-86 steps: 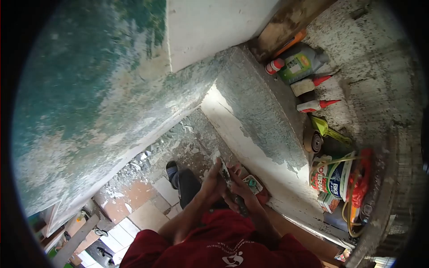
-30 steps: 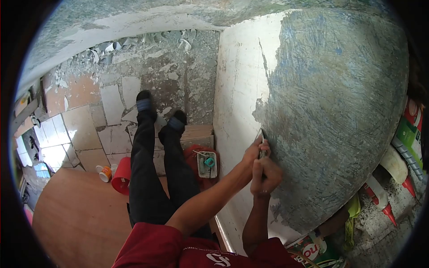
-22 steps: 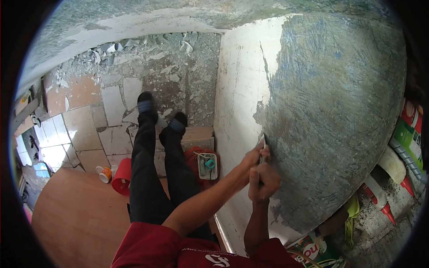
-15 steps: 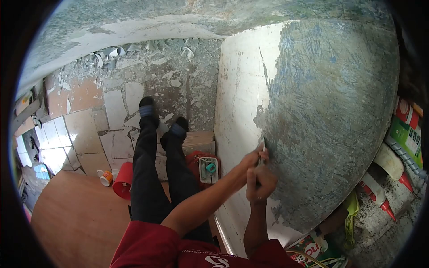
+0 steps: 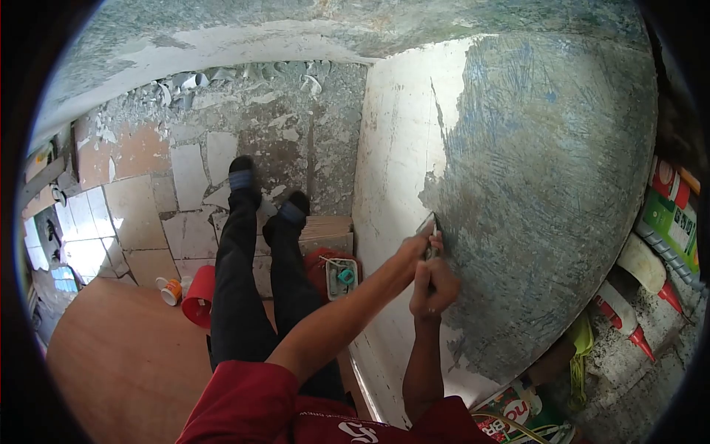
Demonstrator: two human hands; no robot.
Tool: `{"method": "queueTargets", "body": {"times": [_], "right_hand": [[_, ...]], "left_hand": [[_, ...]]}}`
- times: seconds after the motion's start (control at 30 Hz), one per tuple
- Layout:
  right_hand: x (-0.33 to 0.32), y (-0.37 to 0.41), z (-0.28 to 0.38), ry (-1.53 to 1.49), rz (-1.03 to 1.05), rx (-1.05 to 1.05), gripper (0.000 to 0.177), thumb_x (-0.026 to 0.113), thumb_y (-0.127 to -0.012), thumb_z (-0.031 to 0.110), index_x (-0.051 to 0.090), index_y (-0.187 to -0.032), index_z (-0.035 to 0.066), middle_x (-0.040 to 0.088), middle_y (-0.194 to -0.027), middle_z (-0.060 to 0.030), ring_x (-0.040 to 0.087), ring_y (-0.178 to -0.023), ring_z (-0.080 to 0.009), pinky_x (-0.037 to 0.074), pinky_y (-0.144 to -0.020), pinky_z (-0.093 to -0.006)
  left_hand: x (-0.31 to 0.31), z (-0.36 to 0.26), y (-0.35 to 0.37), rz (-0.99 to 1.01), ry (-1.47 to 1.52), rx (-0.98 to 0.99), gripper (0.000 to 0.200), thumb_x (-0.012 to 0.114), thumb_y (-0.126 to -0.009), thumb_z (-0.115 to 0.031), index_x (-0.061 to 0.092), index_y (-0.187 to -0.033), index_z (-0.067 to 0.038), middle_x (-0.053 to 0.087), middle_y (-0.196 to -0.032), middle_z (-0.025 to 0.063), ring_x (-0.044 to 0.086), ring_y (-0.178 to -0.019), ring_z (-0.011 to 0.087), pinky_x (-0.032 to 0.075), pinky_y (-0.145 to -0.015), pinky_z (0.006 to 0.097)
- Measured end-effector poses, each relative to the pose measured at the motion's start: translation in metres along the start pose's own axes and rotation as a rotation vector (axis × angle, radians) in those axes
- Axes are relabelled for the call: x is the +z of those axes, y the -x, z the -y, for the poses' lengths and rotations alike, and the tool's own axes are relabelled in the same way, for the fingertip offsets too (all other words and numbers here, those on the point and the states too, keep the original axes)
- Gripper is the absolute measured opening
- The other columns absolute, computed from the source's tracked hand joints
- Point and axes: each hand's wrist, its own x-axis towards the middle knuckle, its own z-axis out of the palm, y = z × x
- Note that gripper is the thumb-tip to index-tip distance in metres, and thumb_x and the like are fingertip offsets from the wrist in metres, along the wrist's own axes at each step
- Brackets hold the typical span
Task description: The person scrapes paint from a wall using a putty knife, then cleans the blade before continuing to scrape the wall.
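Note:
Both my hands hold a metal scraper (image 5: 430, 231) against a low wall face (image 5: 547, 192). My right hand (image 5: 433, 288) is fisted around the handle. My left hand (image 5: 415, 249) presses fingers on the blade near its tip. The blade edge sits at the border between remaining white paint (image 5: 396, 148) and the scraped grey-blue surface. My legs in dark trousers (image 5: 244, 281) stretch over the floor.
Paint flakes (image 5: 222, 81) litter the cracked tile floor. A red cup (image 5: 198, 299), a small orange-and-white can (image 5: 170, 288) and a red tray with a tool (image 5: 336, 272) lie by my legs. Sealant tubes (image 5: 629, 325), bottles (image 5: 669, 214) and a paint tub (image 5: 518, 418) crowd the ledge at right.
Earlier I held the scraper in front of my chest, looking elsewhere. Over the last second both hands keep it on the wall, shifting slightly up and down along the paint edge.

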Motion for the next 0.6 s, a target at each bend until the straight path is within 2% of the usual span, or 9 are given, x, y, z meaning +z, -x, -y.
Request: {"method": "queueTargets", "body": {"times": [0.03, 0.13, 0.2, 0.37, 0.43, 0.53, 0.6], "right_hand": [[0.002, -0.005, -0.001, 0.013, 0.014, 0.033, 0.03, 0.058, -0.081, 0.007, 0.043, -0.055, 0.002, 0.041, -0.051, -0.01, 0.043, -0.045, -0.0258, 0.033, -0.045, -0.0352], [0.004, 0.001, 0.005, 0.028, 0.006, -0.056, 0.03, 0.058, -0.082, 0.006, 0.043, -0.056, 0.001, 0.043, -0.052, -0.0098, 0.043, -0.045, -0.0257, 0.033, -0.044, -0.0352], [0.001, 0.01, 0.009, -0.002, -0.012, -0.059, 0.03, 0.057, -0.082, 0.006, 0.043, -0.056, 0.001, 0.043, -0.052, -0.0101, 0.042, -0.045, -0.0256, 0.033, -0.044, -0.0353], [0.005, 0.003, 0.001, 0.015, -0.022, 0.014, 0.031, 0.056, -0.082, 0.005, 0.042, -0.055, 0.001, 0.042, -0.051, -0.0107, 0.042, -0.044, -0.0259, 0.032, -0.045, -0.0356], [0.007, -0.001, 0.001, 0.028, -0.012, 0.041, 0.032, 0.056, -0.083, 0.006, 0.042, -0.055, 0.001, 0.042, -0.051, -0.0107, 0.042, -0.044, -0.026, 0.033, -0.044, -0.0356], [0.006, 0.016, 0.006, -0.027, -0.064, -0.129, 0.032, 0.056, -0.083, 0.006, 0.042, -0.055, 0.001, 0.041, -0.051, -0.0105, 0.042, -0.044, -0.0257, 0.032, -0.044, -0.0354], [0.006, 0.016, 0.002, 0.011, -0.066, -0.095, 0.032, 0.056, -0.083, 0.006, 0.042, -0.054, 0.001, 0.041, -0.051, -0.0104, 0.042, -0.044, -0.0255, 0.032, -0.044, -0.0356]], "left_hand": [[0.003, -0.004, -0.001, -0.001, 0.025, -0.023, 0.026, 0.056, -0.092, -0.024, 0.044, -0.096, -0.001, 0.049, -0.072, 0.004, 0.043, -0.053, 0.0085, 0.042, -0.044, 0.0198], [0.002, -0.002, 0.01, -0.041, -0.085, -0.03, 0.024, 0.055, -0.093, -0.025, 0.043, -0.094, -0.004, 0.05, -0.075, 0.0036, 0.042, -0.051, 0.0065, 0.04, -0.042, 0.0188], [-0.002, 0.003, 0.014, -0.028, -0.103, -0.017, 0.025, 0.055, -0.093, -0.024, 0.043, -0.095, -0.002, 0.05, -0.074, 0.0042, 0.043, -0.053, 0.008, 0.041, -0.043, 0.0193], [0.001, -0.01, -0.002, -0.02, 0.009, -0.004, 0.023, 0.056, -0.092, -0.023, 0.043, -0.096, -0.004, 0.052, -0.076, 0.0058, 0.044, -0.053, 0.0081, 0.042, -0.044, 0.0198], [-0.001, -0.005, 0.002, -0.024, -0.049, -0.023, 0.024, 0.057, -0.092, -0.024, 0.044, -0.096, -0.004, 0.052, -0.076, 0.0059, 0.044, -0.052, 0.0079, 0.042, -0.043, 0.0194], [-0.009, -0.002, 0.007, -0.035, -0.111, -0.032, 0.025, 0.057, -0.091, -0.025, 0.044, -0.095, -0.005, 0.052, -0.074, 0.0061, 0.043, -0.051, 0.0079, 0.041, -0.042, 0.019], [-0.014, 0.002, 0.006, -0.032, -0.126, -0.027, 0.025, 0.058, -0.091, -0.025, 0.043, -0.096, -0.005, 0.052, -0.074, 0.0063, 0.043, -0.051, 0.0082, 0.041, -0.041, 0.0191]]}}
